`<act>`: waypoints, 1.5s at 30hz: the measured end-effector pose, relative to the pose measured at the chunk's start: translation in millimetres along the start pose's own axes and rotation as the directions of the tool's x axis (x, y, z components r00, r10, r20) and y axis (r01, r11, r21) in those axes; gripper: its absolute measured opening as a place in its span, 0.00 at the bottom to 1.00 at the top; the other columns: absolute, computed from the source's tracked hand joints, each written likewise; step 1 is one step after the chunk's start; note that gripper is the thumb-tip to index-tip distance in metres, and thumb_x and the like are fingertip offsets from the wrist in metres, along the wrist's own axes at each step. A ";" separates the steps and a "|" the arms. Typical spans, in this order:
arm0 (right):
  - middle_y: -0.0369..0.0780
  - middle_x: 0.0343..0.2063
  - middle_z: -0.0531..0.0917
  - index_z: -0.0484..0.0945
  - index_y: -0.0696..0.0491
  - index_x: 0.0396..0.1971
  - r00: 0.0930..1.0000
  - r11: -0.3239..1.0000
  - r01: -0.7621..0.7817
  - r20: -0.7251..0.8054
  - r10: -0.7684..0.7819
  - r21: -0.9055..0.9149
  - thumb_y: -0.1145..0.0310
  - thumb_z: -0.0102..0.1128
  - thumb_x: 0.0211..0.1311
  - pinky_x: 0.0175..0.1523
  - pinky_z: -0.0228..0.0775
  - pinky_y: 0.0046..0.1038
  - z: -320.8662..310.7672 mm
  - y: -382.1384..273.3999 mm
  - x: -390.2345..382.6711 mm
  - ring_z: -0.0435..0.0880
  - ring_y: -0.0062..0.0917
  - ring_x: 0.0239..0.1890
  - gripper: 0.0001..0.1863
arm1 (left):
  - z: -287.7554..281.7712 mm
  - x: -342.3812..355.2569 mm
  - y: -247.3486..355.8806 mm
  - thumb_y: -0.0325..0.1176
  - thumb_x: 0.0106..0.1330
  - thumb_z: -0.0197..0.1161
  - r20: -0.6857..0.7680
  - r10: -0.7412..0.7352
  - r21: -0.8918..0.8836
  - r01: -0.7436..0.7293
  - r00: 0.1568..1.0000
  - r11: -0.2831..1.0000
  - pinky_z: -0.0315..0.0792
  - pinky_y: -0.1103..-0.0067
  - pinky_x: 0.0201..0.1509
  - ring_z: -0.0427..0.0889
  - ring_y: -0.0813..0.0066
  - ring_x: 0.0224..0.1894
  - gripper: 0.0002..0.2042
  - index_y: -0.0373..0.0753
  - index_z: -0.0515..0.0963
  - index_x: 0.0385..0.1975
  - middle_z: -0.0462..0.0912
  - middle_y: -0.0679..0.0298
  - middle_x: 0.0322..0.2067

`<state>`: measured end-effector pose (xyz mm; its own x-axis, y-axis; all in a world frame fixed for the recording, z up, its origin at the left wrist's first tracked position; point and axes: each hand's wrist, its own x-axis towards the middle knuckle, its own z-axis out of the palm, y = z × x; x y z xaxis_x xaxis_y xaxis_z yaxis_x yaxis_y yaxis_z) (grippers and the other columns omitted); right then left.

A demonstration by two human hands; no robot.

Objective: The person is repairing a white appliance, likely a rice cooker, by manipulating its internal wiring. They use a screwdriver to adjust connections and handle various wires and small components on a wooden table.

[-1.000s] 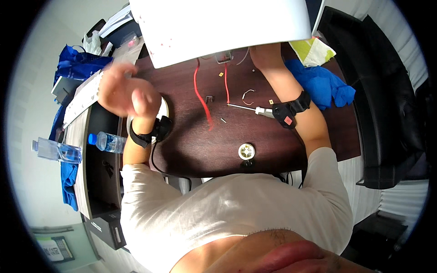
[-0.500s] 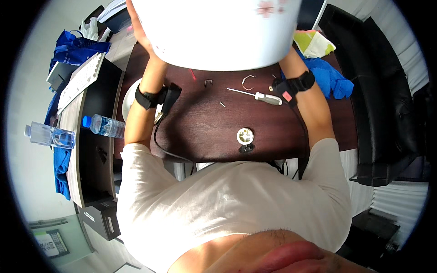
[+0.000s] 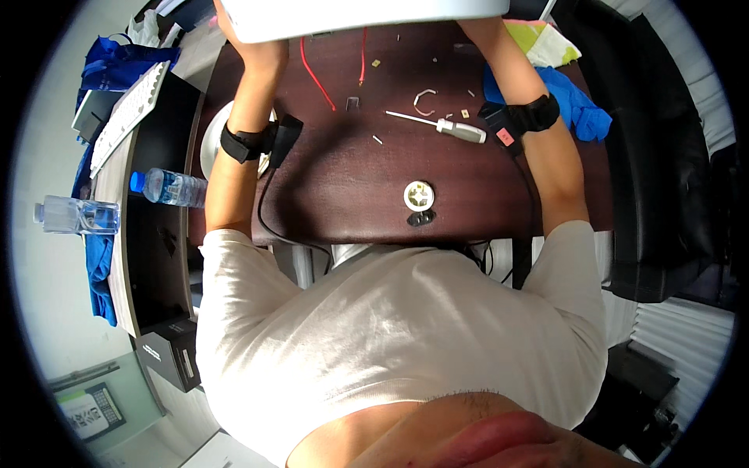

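Note:
A large white casing with rounded corners [image 3: 374, 17] hangs over the far side of the dark table, cut off by the top of the head view. My left hand [image 3: 264, 53] grips its left side and my right hand [image 3: 482, 30] its right side; the fingers of both are largely hidden. Under the casing's near edge lie two red wires [image 3: 315, 76] and a small metal bracket [image 3: 353, 103]. A screwdriver with a grey-white handle [image 3: 462, 131] rests left of my right forearm, close to a thin curved strip [image 3: 419, 100].
Nearer me on the table [image 3: 335, 187] sit a small round white part [image 3: 419, 196] and a black piece [image 3: 420, 219]. A white round dish-like part [image 3: 213, 140] is beside my left forearm. Water bottles [image 3: 175, 188] stand left; blue cloth [image 3: 581, 105] lies right. Cables run from both wristbands.
Both hands and the casing have moved farther up in the view, so its flower-printed side no longer shows. More of the red wires and small parts beneath it are now visible.

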<state>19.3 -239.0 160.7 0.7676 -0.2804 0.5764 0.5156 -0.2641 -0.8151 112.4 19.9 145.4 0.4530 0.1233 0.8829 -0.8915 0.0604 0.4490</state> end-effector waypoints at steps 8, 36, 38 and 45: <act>0.49 0.39 0.80 0.73 0.64 0.45 0.946 0.951 -0.302 0.144 0.290 0.067 0.69 0.52 0.63 0.30 0.78 0.29 -19.5 -27.2 -35.3 0.82 0.34 0.29 0.16 | -3.5 -3.7 46.0 0.22 0.63 0.53 0.122 0.010 -0.003 -0.010 0.992 1.000 0.69 0.82 0.42 0.76 0.77 0.36 0.08 0.29 0.77 0.39 0.80 0.65 0.36; 0.51 0.26 0.80 0.76 0.62 0.36 0.337 0.641 -0.649 0.600 0.725 -0.410 0.54 0.50 0.47 0.29 0.80 0.33 30.1 57.2 4.0 0.82 0.28 0.19 0.25 | -39.6 6.9 7.5 0.32 0.61 0.44 0.212 -0.937 0.476 0.808 0.278 0.347 0.83 0.67 0.33 0.83 0.45 0.28 0.17 0.19 0.68 0.36 0.77 0.40 0.31; 0.46 0.19 0.79 0.75 0.67 0.34 0.303 0.625 -0.639 0.600 0.741 -0.449 0.53 0.45 0.52 0.24 0.77 0.26 33.3 58.1 2.4 0.80 0.26 0.15 0.27 | -45.7 -1.5 -3.0 0.33 0.62 0.42 0.237 -0.935 0.475 0.807 0.265 0.349 0.83 0.69 0.33 0.83 0.46 0.28 0.18 0.18 0.68 0.38 0.79 0.38 0.31; 0.43 0.17 0.79 0.77 0.66 0.33 0.292 0.627 -0.557 0.578 0.762 -0.545 0.46 0.43 0.55 0.23 0.75 0.22 34.7 70.5 14.6 0.81 0.25 0.15 0.32 | -48.5 2.7 -7.6 0.37 0.65 0.42 0.258 -0.946 0.574 0.757 0.196 0.313 0.82 0.74 0.31 0.84 0.54 0.27 0.21 0.21 0.68 0.43 0.79 0.42 0.29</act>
<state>80.1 -229.7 109.7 0.8372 0.2501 -0.4864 -0.3121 -0.5119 -0.8004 120.3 67.8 137.7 0.9327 -0.2882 -0.2166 0.0652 -0.4562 0.8875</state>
